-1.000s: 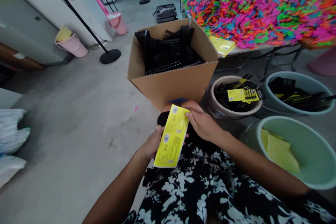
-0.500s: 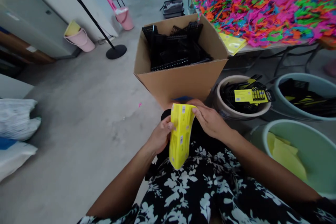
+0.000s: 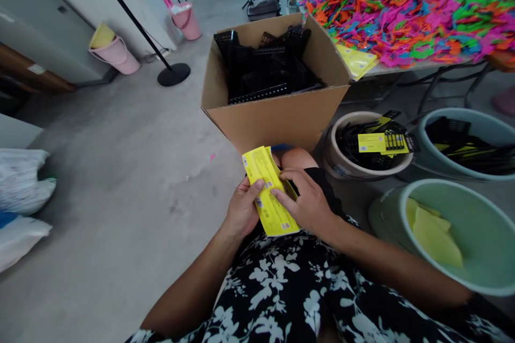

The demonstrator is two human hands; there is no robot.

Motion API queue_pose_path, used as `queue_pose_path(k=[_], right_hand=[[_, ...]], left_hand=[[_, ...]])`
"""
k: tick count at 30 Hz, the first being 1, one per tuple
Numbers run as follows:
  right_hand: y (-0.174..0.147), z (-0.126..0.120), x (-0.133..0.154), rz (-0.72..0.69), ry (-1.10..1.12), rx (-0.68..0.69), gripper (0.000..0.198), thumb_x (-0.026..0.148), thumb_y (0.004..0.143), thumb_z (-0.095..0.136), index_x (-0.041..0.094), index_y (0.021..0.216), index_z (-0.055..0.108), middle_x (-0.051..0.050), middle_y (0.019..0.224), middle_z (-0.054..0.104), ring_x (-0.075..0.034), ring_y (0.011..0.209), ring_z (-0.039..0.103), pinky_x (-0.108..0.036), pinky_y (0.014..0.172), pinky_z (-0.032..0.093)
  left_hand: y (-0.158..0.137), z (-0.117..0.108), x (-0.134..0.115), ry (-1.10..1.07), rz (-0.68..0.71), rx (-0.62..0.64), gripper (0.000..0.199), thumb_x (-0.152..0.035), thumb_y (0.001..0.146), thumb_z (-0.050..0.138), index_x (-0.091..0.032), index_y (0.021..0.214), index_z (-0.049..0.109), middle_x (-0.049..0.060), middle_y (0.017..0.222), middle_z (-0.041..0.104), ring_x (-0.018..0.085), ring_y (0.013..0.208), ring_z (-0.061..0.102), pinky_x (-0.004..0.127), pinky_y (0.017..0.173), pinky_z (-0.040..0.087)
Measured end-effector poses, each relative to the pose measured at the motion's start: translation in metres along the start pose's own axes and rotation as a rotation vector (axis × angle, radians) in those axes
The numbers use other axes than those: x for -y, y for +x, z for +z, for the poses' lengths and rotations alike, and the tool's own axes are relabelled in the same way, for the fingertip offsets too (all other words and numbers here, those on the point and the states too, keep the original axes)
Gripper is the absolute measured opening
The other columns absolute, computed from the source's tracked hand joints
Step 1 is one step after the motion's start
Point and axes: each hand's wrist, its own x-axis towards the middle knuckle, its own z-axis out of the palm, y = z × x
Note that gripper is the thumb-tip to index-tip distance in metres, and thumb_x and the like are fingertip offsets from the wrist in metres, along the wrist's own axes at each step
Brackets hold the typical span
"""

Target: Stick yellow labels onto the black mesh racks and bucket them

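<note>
A yellow printed card [image 3: 270, 198], folded along its length with small labels and barcodes on it, is above my lap. My left hand [image 3: 244, 206] grips its left edge, thumb lying on the printed face and fingers underneath. On the opposite side my right hand [image 3: 308, 201] is bent round the card, thumb pressing on the face and fingers at the upper right edge. Part of the card is hidden behind the right hand. Beyond my knees stands an open cardboard box [image 3: 277, 118] with black plastic grid pieces [image 3: 265, 72] inside.
At right are a beige bucket [image 3: 336, 158] holding black pieces and a yellow card, a blue tub [image 3: 450, 163] with more, and a green tub [image 3: 382, 214] with yellow sheets. Colourful plastic pieces [image 3: 402, 5] cover a table. White sacks [image 3: 24, 187] lie left; a stand base [image 3: 174, 74] is beyond.
The card has turned from nearly upright to a slant, with its broad printed face showing. My right hand has come down from its top corner to its right side.
</note>
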Motion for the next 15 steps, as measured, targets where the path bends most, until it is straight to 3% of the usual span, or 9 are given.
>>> queue_pose_path(k=[6,12,15], right_hand=[[0.0010,0.0023,0.0002,0.057,0.135,-0.048,0.010,0.033,0.101,0.061,0.024,0.101,0.066,-0.007,0.104,0.073,-0.023,0.098,0.068,-0.038,0.091,0.054],[0.0032,-0.0018,-0.0012,0.059,0.219,-0.085,0.016,0.029,0.103,0.058,0.023,0.095,0.071,-0.005,0.097,0.074,-0.020,0.092,0.068,-0.034,0.086,0.052],[0.0053,-0.0016,-0.0072,0.153,0.313,-0.067,0.019,0.033,0.100,0.062,0.021,0.091,0.073,-0.004,0.093,0.073,-0.019,0.086,0.066,-0.032,0.080,0.051]], left_hand=[[-0.0055,-0.0002,0.0025,-0.008,-0.006,0.022,0.041,-0.040,0.076,0.092,-0.018,0.107,0.078,0.008,0.105,0.082,0.023,0.089,0.078,0.036,0.087,0.063],[-0.0065,0.0017,-0.0004,0.021,0.038,0.075,0.036,-0.037,0.079,0.091,-0.018,0.107,0.079,0.008,0.106,0.083,0.024,0.092,0.078,0.038,0.089,0.064],[-0.0075,-0.0008,-0.0016,0.040,0.060,0.106,0.031,-0.033,0.081,0.089,-0.020,0.107,0.079,0.006,0.106,0.083,0.021,0.090,0.078,0.031,0.085,0.064]])
